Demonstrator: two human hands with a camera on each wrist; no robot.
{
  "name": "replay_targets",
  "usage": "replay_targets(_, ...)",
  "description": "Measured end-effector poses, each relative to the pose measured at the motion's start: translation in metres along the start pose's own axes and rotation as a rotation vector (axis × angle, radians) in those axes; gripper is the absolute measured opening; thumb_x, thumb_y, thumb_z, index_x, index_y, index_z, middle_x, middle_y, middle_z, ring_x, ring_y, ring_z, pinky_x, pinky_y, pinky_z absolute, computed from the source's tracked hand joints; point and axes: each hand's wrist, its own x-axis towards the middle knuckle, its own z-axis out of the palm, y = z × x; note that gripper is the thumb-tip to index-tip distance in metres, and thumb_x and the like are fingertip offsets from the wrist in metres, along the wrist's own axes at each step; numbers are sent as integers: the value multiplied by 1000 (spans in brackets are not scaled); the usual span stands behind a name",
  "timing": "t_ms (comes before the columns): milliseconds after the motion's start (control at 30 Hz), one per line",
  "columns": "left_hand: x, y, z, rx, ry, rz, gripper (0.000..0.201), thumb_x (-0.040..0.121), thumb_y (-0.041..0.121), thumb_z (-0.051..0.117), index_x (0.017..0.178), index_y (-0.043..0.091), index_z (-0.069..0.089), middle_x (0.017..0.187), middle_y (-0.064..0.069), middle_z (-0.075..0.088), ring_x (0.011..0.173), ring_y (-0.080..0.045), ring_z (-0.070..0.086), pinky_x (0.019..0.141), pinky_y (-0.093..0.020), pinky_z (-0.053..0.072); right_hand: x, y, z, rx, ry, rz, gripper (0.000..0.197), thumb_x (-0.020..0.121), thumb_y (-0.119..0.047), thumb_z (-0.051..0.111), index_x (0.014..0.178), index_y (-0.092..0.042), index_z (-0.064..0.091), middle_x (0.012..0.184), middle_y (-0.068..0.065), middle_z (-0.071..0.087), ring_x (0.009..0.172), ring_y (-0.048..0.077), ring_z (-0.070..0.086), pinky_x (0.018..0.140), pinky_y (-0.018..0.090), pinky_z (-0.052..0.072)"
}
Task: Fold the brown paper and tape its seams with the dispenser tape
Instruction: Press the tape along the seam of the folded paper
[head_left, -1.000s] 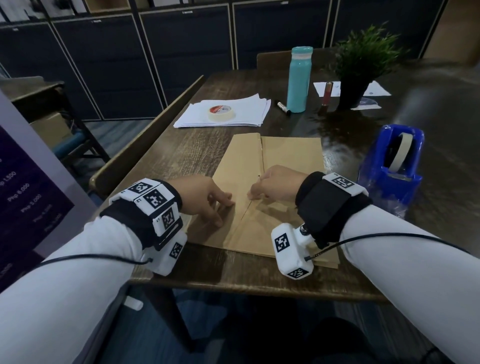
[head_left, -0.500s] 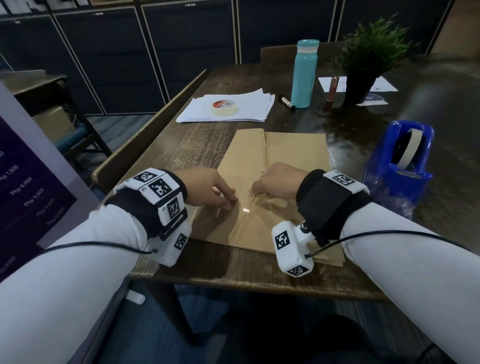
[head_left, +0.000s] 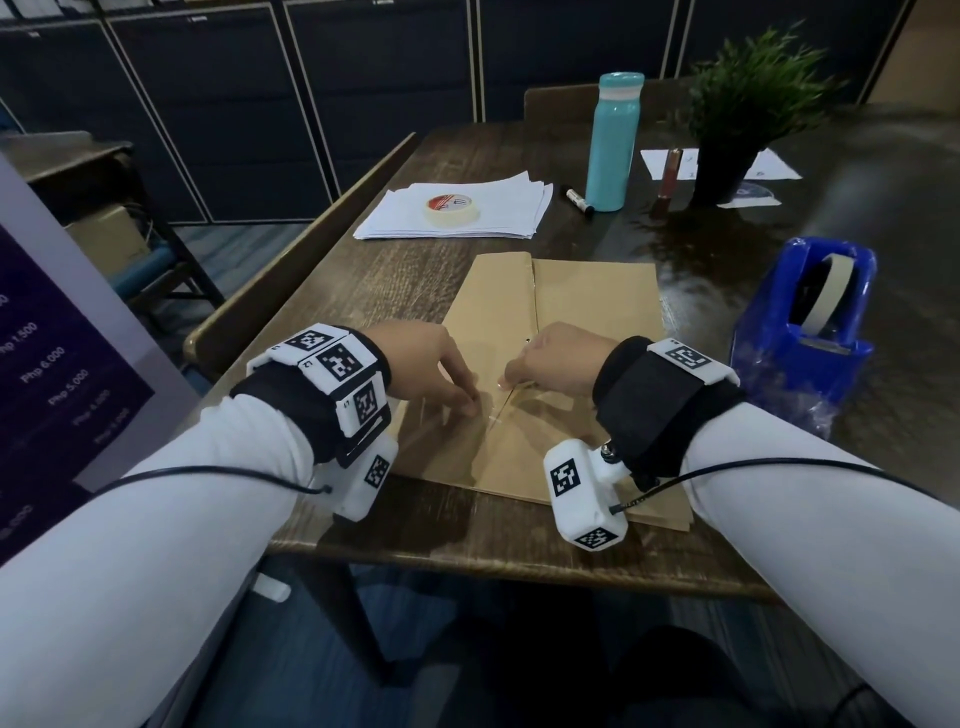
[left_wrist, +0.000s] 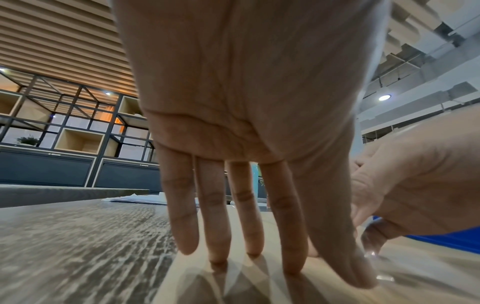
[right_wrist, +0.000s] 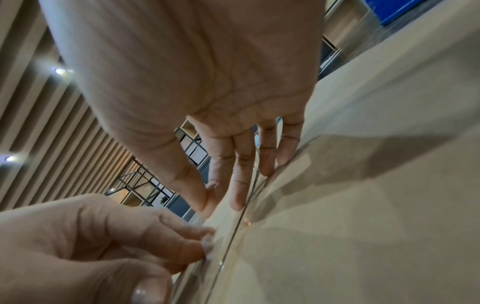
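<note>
Your head camera is looking down across the table (head_left: 415, 291); your wrist cameras are peering closely along each palm, sharing the brown paper (head_left: 587, 296).

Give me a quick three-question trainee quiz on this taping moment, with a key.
1. True or false: the tape dispenser stands on the table to the right of the brown paper.
2. Which item lies on the stack of white sheets? A) masking tape roll B) black marker C) teal bottle
3. Fill in: the fingertips of the left hand and right hand press along the paper's centre ____.

Key: 1 true; 2 A; 3 seam.
</note>
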Motion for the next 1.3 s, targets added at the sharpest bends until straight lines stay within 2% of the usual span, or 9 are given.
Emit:
replay_targets(100, -1, -1, 1, -10, 1, -6, 27, 75, 57, 70, 99, 45, 72, 116, 21, 63, 100, -8, 59, 87, -33, 49, 0, 0, 0, -5, 1, 0, 31, 78, -28, 71, 62, -11, 51, 69, 4, 50, 76, 23, 50, 71, 30, 40)
replay_targets(233, 0, -1, 2, -27, 18, -26, 28, 73, 58, 71, 97, 45, 73, 117, 22, 63, 99, -6, 60, 84, -32, 50, -1, -1, 0, -16, 2, 3, 34, 79, -29, 70, 59, -12, 48, 66, 3, 48, 69, 21, 47, 67, 29, 39)
replay_targets(367, 1, 3, 2, -40, 46, -62, 26, 69, 61, 73, 85, 41, 70, 105, 18, 66, 96, -9, 62, 77, -30, 50, -2, -1, 0, -32, 2, -4, 30, 80, -29, 69, 64, -10, 53, 73, 5, 52, 77, 23, 51, 72, 31, 41)
replay_targets(533, 7, 13, 0, 26, 76, -123, 46, 61, 68, 74, 90, 32, 69, 97, 12, 68, 90, -11, 60, 65, -27, 43, -3, 0, 1, -30, 12, -23, 20, 81, -27, 66, 81, -7, 62, 81, 8, 57, 81, 24, 54, 73, 33, 45)
replay_targets(633, 10, 14, 0, 21, 78, -149, 50, 56, 69, 75, 89, 32, 68, 96, 14, 68, 87, -10, 60, 60, -26, 39, -4, -1, 1, -33, 15, -25, 19, 81, -25, 66, 80, -7, 61, 82, 8, 56, 81, 24, 53, 72, 32, 44)
replay_targets(833, 14, 16, 3, -26, 82, -175, 53, 51, 64, 81, 91, 33, 63, 100, 13, 66, 91, -13, 61, 74, -31, 50, -6, -2, 0, -40, 11, -29, 21, 84, -25, 64, 83, -4, 61, 78, 7, 54, 81, 24, 52, 71, 30, 41)
replay_targets(1067, 17, 16, 2, -64, 56, -166, 59, 47, 58, 86, 93, 33, 59, 96, 15, 66, 89, -12, 61, 76, -31, 51, -3, -1, 1, -14, 20, -20, 20, 82, -25, 67, 83, -5, 62, 71, 6, 52, 77, 24, 50, 68, 29, 40)
replay_targets(1200, 18, 18, 3, -50, 45, -170, 64, 46, 60, 86, 98, 34, 57, 93, 15, 67, 87, -10, 62, 76, -31, 52, 0, 1, 1, -9, 21, -19, 29, 80, -25, 69, 95, 0, 69, 84, 10, 59, 82, 24, 54, 72, 31, 44)
replay_targets(1300, 19, 20, 2, -26, 31, -165, 68, 48, 60, 86, 103, 33, 55, 97, 15, 66, 89, -12, 60, 78, -32, 52, 0, 0, 1, -13, 16, -16, 29, 80, -25, 70, 94, 0, 69, 83, 9, 58, 81, 22, 53, 71, 30, 42)
